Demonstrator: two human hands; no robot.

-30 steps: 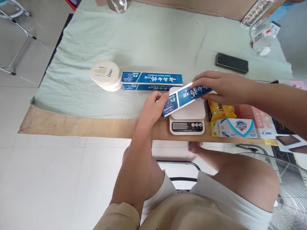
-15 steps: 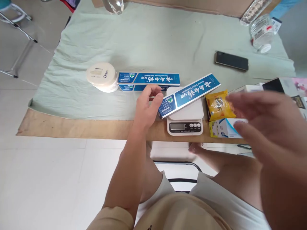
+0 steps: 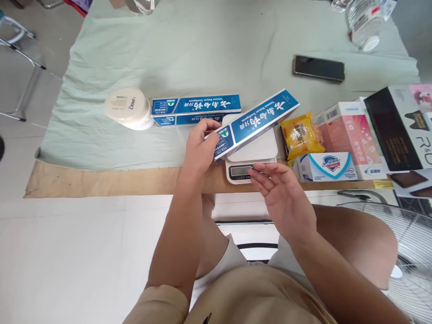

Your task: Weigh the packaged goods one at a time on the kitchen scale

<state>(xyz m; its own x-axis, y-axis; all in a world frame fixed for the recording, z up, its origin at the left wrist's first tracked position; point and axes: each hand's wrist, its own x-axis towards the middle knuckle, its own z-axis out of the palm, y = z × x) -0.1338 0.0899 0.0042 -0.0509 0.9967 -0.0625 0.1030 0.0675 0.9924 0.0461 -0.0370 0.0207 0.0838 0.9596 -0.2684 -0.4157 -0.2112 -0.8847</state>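
Note:
A blue toothpaste box (image 3: 259, 119) lies slanted across the white kitchen scale (image 3: 251, 155). My left hand (image 3: 199, 148) is curled round the box's near left end. My right hand (image 3: 280, 193) hovers open, fingers spread, over the scale's front panel and its buttons, holding nothing. A second blue toothpaste box (image 3: 195, 108) lies flat on the pale green cloth (image 3: 202, 49) behind my left hand, beside a round cream Dove jar (image 3: 128, 108).
Right of the scale lie a yellow snack packet (image 3: 300, 135), a blue-white soap box (image 3: 324, 166), a pink box (image 3: 351, 130) and a black box (image 3: 394, 126). A phone (image 3: 319, 68) and a water bottle (image 3: 364, 18) rest farther back. A fan grille (image 3: 408, 252) stands at lower right.
My right hand let go of the toothpaste box, swung away to the right, then came back down to the scale's front. My left hand has stayed on the box's left end.

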